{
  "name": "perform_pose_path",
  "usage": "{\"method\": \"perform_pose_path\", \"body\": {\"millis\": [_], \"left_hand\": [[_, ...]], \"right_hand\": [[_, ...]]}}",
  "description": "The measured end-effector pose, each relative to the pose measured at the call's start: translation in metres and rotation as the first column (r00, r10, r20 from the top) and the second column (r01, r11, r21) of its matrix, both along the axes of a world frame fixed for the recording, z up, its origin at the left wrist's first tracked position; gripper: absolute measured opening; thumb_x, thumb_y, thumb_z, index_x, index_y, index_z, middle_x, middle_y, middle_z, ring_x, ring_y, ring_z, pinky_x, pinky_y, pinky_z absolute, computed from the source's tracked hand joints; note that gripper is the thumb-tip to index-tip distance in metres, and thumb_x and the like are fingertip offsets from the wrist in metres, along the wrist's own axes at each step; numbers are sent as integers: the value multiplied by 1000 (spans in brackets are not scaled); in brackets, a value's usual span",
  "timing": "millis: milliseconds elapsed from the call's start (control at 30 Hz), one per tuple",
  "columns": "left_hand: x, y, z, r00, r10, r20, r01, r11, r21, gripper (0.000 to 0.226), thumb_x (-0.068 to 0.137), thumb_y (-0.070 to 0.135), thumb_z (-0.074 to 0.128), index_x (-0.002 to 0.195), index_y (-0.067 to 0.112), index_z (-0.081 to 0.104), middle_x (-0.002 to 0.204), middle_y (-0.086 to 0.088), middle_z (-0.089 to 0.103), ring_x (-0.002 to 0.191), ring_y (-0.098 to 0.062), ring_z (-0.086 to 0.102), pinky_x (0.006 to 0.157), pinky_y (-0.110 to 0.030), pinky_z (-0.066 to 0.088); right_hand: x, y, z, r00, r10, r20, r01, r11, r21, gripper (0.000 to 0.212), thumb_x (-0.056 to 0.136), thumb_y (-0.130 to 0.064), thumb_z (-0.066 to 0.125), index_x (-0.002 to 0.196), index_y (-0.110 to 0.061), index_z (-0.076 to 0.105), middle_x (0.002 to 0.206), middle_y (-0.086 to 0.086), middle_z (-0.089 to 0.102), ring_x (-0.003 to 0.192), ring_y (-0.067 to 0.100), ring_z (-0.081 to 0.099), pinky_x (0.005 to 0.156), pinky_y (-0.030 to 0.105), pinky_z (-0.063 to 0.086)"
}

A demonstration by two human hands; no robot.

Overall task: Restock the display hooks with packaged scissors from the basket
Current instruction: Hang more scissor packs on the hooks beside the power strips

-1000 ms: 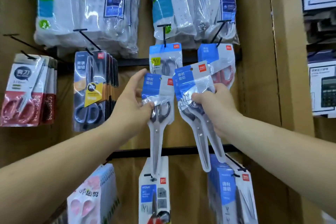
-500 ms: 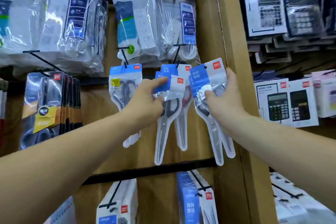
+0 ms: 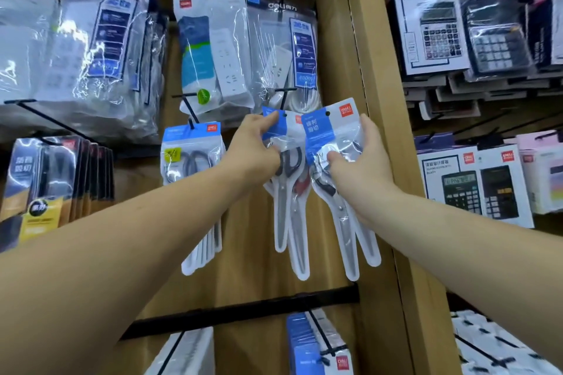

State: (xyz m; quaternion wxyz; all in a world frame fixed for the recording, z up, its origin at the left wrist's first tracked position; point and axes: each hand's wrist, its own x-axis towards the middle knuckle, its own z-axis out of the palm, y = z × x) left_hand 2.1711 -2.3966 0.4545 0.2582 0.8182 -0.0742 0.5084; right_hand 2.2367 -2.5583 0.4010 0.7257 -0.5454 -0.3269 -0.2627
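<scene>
Two hands: each holds one pack of scissors, and I judge that neither is on a hook yet.
Left fingers: your left hand (image 3: 253,148) pinches the blue top of the left pack (image 3: 281,210), thumb in front and fingers curled behind.
Right fingers: your right hand (image 3: 364,161) is clamped on the right pack (image 3: 320,134) at the handles, thumb across the front and fingers wrapped round the right edge.
Holes: the punch hole in each header is uncovered. Both sit just below the hook (image 3: 284,97).
Hook: its black tip points toward you, above the gap between the two headers.
Behind: a red-handled pack (image 3: 301,187) hangs just behind the left one. I cannot tell whether it is on this hook.
Above: the power strip bags (image 3: 283,49) hang down to the hook's tip.
Right: the wooden post (image 3: 359,70) stands just beside your right hand.
Basket: not in view.
Risk one: the left header is soft. Pinched near its corner it may fold, and the tip would miss the hole or tear the plastic.
Risk two: with both packs raised together, the headers could overlap and block each other at the tip.
Risk three: if you push upward, the bags may snag or swing.
Risk four: if your right grip loosens while you attend to the left, that pack will fall.
</scene>
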Motion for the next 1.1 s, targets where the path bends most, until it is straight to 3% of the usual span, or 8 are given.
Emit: {"method": "perform_pose_path", "body": {"millis": [167, 267, 333, 433, 600, 767, 933, 1100], "left_hand": [[13, 0, -5, 1000, 12, -26, -13, 998, -66, 67, 101, 4, 60, 162, 17, 35, 156, 3, 38, 103, -14, 63, 56, 5, 39], [21, 5, -11, 996, 66, -57, -69, 996, -49, 67, 102, 8, 60, 163, 18, 34, 154, 1, 37, 114, -21, 62, 60, 1, 42], [23, 7, -12, 983, 180, -26, -180, 983, 28, 63, 101, 14, 63, 160, 22, 41, 148, 0, 37, 119, -19, 56, 84, -14, 49], [23, 4, -18, 956, 224, 189, -233, 972, 24, 41, 100, 24, 65, 140, 23, 60, 139, -1, 43, 119, -18, 54, 105, -33, 47], [11, -16, -21, 949, -292, 119, 315, 863, -394, 36, 104, 7, 53, 136, 20, 59, 103, -11, 77, 68, -12, 70, 69, -36, 61], [8, -5, -18, 935, -333, 125, 356, 864, -357, 56, 97, -3, 66, 144, 21, 48, 93, -3, 79, 69, -9, 72, 67, -29, 59], [6, 3, -12, 963, -191, 188, 241, 923, -301, 41, 93, -3, 69, 114, 28, 54, 97, -13, 73, 71, -18, 67, 65, -34, 56], [10, -1, 2, 976, -90, 197, 130, 971, -201, 29, 94, -1, 67, 106, 22, 54, 97, -3, 66, 73, -12, 65, 53, -20, 51]], "right_hand": [[7, -4, 0, 998, 55, -6, -55, 998, 10, 81, 102, 0, 64, 164, -38, 28, 135, -13, 57, 106, 1, 64, 62, 9, 55], [9, -3, -2, 996, 94, -5, -94, 995, 19, 80, 100, -1, 67, 162, -38, 33, 140, -11, 61, 112, 5, 66, 77, 20, 63], [8, 0, -3, 990, 138, -9, -138, 990, 18, 78, 100, -1, 68, 160, -39, 36, 140, -9, 63, 121, 13, 67, 94, 39, 64], [8, 6, 0, 978, 209, -8, -209, 978, 23, 74, 99, 0, 68, 157, -37, 41, 135, -7, 66, 120, 15, 68, 97, 43, 62], [13, 18, 10, 958, 285, -14, -284, 957, 62, 60, 98, -1, 70, 145, -34, 53, 122, -4, 74, 110, 17, 75, 93, 47, 64], [21, 22, 11, 961, 275, -18, -271, 956, 110, 50, 100, -5, 69, 141, -30, 55, 122, -2, 74, 107, 16, 76, 90, 43, 65], [26, 16, 9, 957, 284, -65, -271, 951, 151, 56, 99, -2, 70, 136, -39, 52, 121, -2, 73, 103, 17, 77, 82, 42, 67], [23, 24, 11, 965, 260, -42, -252, 958, 137, 62, 97, -4, 74, 146, -34, 49, 125, -2, 71, 108, 18, 76, 85, 42, 67]]}}
